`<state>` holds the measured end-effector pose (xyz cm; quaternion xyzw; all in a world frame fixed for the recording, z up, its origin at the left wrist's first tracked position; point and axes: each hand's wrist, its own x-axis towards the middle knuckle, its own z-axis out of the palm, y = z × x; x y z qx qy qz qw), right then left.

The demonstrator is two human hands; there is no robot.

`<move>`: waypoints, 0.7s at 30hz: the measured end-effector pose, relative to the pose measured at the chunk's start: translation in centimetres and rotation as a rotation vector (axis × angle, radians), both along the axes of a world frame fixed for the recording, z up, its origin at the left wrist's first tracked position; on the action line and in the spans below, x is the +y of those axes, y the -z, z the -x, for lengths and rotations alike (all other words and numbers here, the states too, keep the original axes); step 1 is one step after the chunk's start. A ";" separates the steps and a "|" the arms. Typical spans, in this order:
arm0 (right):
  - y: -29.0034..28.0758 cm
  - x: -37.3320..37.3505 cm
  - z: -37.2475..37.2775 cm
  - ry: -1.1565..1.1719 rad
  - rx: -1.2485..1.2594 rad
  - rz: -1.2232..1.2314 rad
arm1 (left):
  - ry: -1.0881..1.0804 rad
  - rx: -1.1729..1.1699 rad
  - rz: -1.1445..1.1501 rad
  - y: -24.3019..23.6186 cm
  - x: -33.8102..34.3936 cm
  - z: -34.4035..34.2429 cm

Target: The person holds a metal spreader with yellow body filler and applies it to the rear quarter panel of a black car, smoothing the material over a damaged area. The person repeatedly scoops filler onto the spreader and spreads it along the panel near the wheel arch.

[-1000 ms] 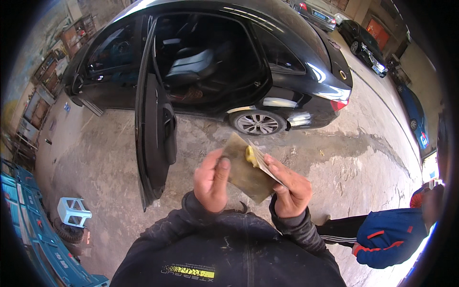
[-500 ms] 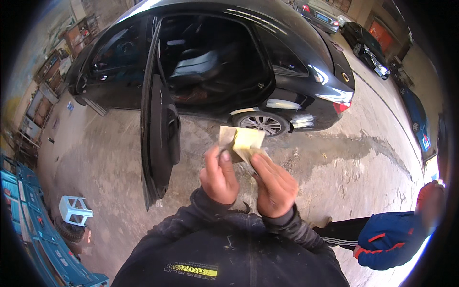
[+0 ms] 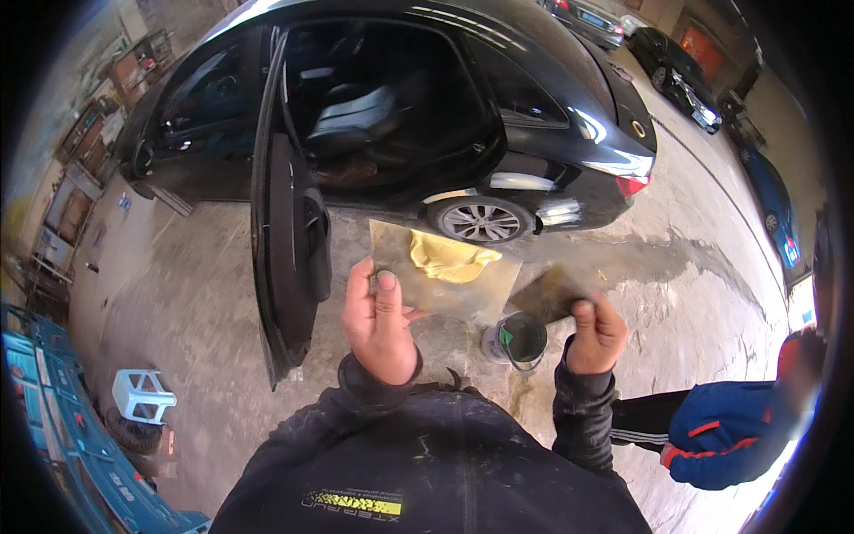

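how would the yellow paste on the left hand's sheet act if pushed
The yellow paste looks soft but thick: its folded mound holds shape, so it would probably smear rather than run. Spread low and wide on the flat sheet, it seems unlikely to roll.

Dark sleeves end below the fingers; farther down, the black jacket has pale specks and a yellow print.

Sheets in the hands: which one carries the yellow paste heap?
The larger sheet, in the left hand; the darker sheet in the right hand shows none.
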<state>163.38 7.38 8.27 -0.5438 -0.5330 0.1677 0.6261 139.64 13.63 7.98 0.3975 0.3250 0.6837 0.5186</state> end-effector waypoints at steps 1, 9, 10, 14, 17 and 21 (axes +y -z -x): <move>0.9 0.1 0.5 0.006 0.264 -0.037 | -0.075 0.059 -0.058 0.1 -0.3 -0.4; 1.7 1.3 3.7 -0.043 0.488 0.008 | 0.017 0.782 -0.558 -0.3 -2.0 -1.2; 0.7 1.4 3.1 -0.013 0.390 -0.018 | 0.066 0.816 -0.624 -0.4 -1.9 -1.1; -3.9 1.3 0.7 0.105 0.614 -0.171 | 0.187 0.832 -0.684 -0.5 -1.7 -0.6; -4.8 0.7 2.5 0.324 -0.017 -0.299 | 0.159 0.726 -0.397 -0.5 -1.6 -0.7; -3.2 -0.1 4.5 -0.170 -0.274 -0.160 | 0.174 0.393 -0.195 -0.8 -0.4 -0.3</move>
